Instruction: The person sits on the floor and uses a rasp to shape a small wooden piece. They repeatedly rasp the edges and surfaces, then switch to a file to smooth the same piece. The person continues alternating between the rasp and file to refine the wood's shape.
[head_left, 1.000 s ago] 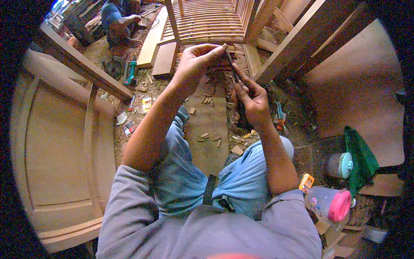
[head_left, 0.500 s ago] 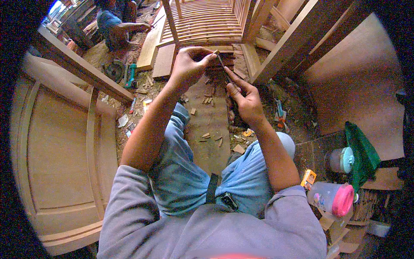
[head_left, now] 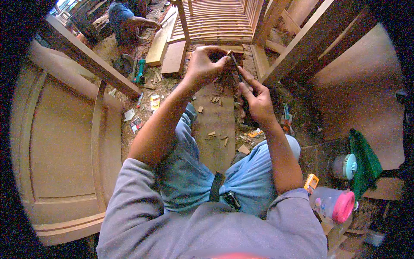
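My left hand point(head_left: 205, 68) is raised in front of me, with thumb and forefinger pinched on a small piece of wood point(head_left: 230, 53). Closed around a slim dark-bladed cutting tool point(head_left: 234, 61) is my right hand point(head_left: 260, 103), its forefinger stretched along the tool. The blade's tip meets the wood piece at the left fingertips. Whether the tool is a knife or a chisel I cannot tell, since its handle is hidden in my palm. Below my hands a board point(head_left: 213, 151) lies between my legs, with several small wood chips point(head_left: 211, 135) scattered over it.
A slatted wooden frame point(head_left: 215, 21) stands ahead. Wooden panels rise at left point(head_left: 64, 142) and right point(head_left: 362, 82). A green power tool point(head_left: 139, 71) lies on the littered ground. Beside my right arm are a pink-lidded jar point(head_left: 334, 203) and green cloth point(head_left: 364, 159). Another person point(head_left: 123, 23) works far left.
The whole view has shifted, so surroundings appear slightly further right. Both hands keep their grip, and the blade still meets the wood piece.
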Action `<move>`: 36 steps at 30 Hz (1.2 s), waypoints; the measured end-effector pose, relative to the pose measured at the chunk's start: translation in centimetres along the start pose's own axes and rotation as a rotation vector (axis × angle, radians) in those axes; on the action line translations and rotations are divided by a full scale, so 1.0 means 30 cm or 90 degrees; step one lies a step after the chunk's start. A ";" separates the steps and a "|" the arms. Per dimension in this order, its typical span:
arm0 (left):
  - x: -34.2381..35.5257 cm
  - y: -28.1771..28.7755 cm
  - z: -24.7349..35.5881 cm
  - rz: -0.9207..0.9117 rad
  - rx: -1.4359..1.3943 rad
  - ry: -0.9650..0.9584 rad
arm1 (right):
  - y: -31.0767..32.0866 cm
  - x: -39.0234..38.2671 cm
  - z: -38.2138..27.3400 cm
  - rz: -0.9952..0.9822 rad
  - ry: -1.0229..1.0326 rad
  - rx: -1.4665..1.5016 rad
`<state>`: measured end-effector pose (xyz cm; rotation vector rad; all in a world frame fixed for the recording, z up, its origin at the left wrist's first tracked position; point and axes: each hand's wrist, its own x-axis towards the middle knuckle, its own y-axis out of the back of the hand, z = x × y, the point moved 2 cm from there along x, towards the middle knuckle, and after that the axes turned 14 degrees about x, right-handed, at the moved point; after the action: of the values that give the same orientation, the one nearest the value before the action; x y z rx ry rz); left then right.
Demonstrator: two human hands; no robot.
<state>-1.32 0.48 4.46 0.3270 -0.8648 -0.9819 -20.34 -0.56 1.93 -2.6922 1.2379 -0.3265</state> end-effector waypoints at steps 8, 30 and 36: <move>-0.010 0.023 0.052 -0.024 -0.045 0.014 | 0.005 -0.004 -0.005 0.019 0.037 -0.079; 0.000 0.028 0.012 -0.066 0.028 0.028 | -0.008 0.037 0.037 -0.049 0.241 -0.084; -0.011 0.042 0.013 -0.070 -0.024 0.062 | -0.012 0.007 0.075 -0.007 -0.047 0.135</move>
<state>-0.96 1.47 5.30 0.3906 -0.7445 -1.0742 -19.35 -0.37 -0.12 -2.5088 1.1014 -0.3355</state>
